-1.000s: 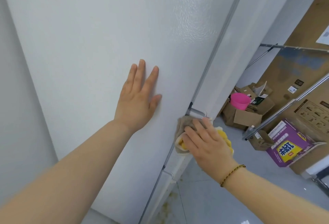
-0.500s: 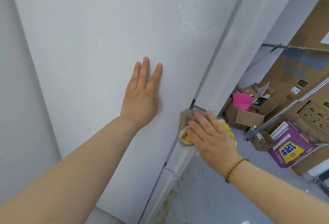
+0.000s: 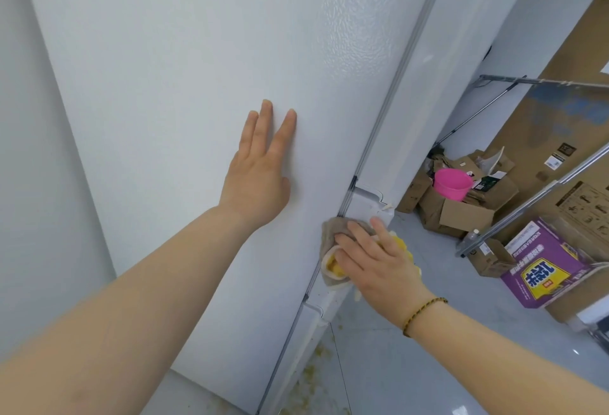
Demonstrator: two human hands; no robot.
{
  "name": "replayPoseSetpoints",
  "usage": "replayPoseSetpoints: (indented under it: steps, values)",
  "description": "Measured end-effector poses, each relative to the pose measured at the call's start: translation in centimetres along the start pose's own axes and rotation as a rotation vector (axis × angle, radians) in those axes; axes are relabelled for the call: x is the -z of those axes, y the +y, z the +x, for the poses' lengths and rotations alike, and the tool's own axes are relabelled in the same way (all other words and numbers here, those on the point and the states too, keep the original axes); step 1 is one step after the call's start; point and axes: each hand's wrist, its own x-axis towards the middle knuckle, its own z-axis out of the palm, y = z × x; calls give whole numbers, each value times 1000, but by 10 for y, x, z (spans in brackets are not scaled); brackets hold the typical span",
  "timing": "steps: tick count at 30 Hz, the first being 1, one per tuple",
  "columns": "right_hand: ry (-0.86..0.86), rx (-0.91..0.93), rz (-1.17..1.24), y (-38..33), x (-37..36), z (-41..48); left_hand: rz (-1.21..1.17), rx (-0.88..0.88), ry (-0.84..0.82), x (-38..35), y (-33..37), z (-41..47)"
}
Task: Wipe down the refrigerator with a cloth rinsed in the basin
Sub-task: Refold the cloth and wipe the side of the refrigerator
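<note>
The white refrigerator fills the left and middle of the view, seen from its side panel. My left hand lies flat against that panel with straight fingers. My right hand presses a grey and yellow cloth onto the fridge's front corner, just below the gap between two doors. Straight fingers cover most of the cloth, and its yellow part shows at both sides of the hand. A pink basin sits on cardboard boxes at the right, well away from both hands.
Cardboard boxes and a purple carton lie on the grey floor at the right, behind slanting metal rails. Yellowish crumbs litter the floor by the fridge's base. A pale wall borders the fridge at the left.
My right hand has slid the cloth a little lower along the fridge corner, uncovering the door gap above it. My left hand's thumb has drawn in; the palm stays on the panel.
</note>
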Motion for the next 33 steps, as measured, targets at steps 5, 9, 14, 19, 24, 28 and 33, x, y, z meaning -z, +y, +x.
replayPoseSetpoints:
  steps: [5, 9, 14, 19, 24, 28, 33]
  values:
    - [65, -66, 39, -13, -16, -8, 4, -61, 87, -27, -24, -25]
    - [128, -52, 53, -12, -22, -10, 141, -84, 86, -64, -50, -61]
    - [199, -71, 105, -15, -34, -14, 196, -34, 151, -99, -52, -75]
    - [255, -75, 185, -16, -41, -17, 149, -115, 257, -125, -61, -81]
    - [403, -119, 167, -25, -51, -16, 136, -207, 292, -164, -92, -100]
    - [492, -146, 123, -32, -58, -18, 108, -286, 380, -197, -117, -114]
    - [604, -199, 67, -42, -69, -16, 100, -351, 430, -235, -142, -122]
